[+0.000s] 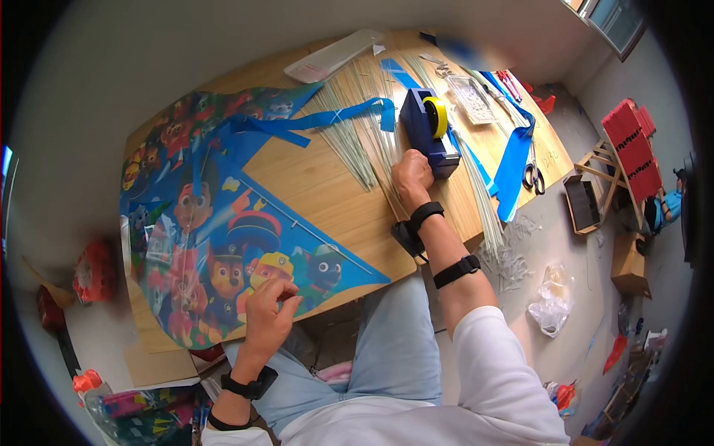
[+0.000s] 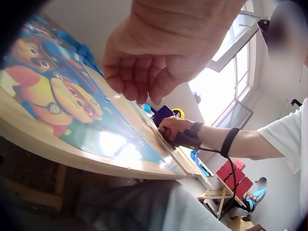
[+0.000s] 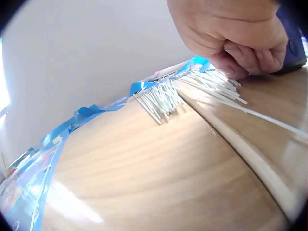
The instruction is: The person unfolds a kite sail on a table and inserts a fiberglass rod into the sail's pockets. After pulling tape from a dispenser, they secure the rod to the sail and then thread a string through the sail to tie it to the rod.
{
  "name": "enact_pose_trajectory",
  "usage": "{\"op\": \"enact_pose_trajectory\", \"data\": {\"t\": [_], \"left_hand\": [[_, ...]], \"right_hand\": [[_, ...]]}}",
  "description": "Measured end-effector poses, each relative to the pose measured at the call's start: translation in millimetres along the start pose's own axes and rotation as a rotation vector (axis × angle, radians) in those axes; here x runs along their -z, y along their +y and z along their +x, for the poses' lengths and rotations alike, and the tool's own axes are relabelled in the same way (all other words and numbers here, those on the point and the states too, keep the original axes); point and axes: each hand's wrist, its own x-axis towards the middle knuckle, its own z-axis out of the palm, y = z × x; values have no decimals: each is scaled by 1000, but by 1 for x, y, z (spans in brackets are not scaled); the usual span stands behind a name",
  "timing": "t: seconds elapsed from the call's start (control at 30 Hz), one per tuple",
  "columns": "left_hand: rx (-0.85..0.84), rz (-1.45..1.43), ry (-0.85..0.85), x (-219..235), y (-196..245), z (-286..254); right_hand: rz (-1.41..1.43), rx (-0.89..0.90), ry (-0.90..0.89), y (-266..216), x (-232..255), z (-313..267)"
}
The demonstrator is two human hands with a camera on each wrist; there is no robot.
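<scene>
A large blue kite (image 1: 195,253), printed with cartoon puppies, covers the left of the table; a thin rod (image 1: 303,225) runs along its edge. My left hand (image 1: 271,316) hovers over the kite's near edge, fingers loosely bent with nothing between them in the left wrist view. At the table's middle, my right hand (image 1: 413,177) has its fingers curled down to the tabletop beside a dark blue tape dispenser (image 1: 422,126) with a yellow roll. Thin pale rods (image 3: 211,85) lie right at its fingertips; I cannot tell whether they pinch one.
Blue ribbon (image 1: 327,119) trails from the kite across the rods. A white tray (image 1: 335,56) lies at the back, with a clear box (image 1: 472,100) farther right. Black-handled scissors (image 1: 533,177) lie at the right edge. A plastic bag (image 1: 552,301) is on the floor.
</scene>
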Motion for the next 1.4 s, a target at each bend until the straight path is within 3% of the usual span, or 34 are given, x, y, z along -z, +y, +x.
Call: {"op": "enact_pose_trajectory", "data": {"t": [0.23, 0.43, 0.5, 0.6, 0.67, 0.73, 1.03, 1.13, 1.23, 1.4], "left_hand": [[19, -2, -10, -1, 0, -3], [23, -3, -6, -1, 0, -5], [21, -11, -8, -1, -2, -5], [-7, -1, 5, -1, 0, -6], [-23, 1, 21, -1, 5, -5], [-21, -6, 25, 0, 9, -6], [-20, -31, 5, -1, 28, -9], [-9, -23, -5, -4, 25, -12], [12, -7, -25, -1, 21, -12], [67, -29, -11, 3, 11, -12]], "right_hand": [[99, -98, -90, -8, 12, 1], [158, -142, 58, 2, 2, 0], [138, -56, 41, 11, -4, -1], [-161, 177, -6, 24, -15, 5], [-94, 169, 43, 29, -23, 7], [328, -36, 178, 28, -18, -4], [350, 63, 104, 33, 6, -22], [433, 34, 276, 15, -9, -14], [441, 83, 265, 9, -20, -11], [42, 181, 244, 9, -15, -13]]}}
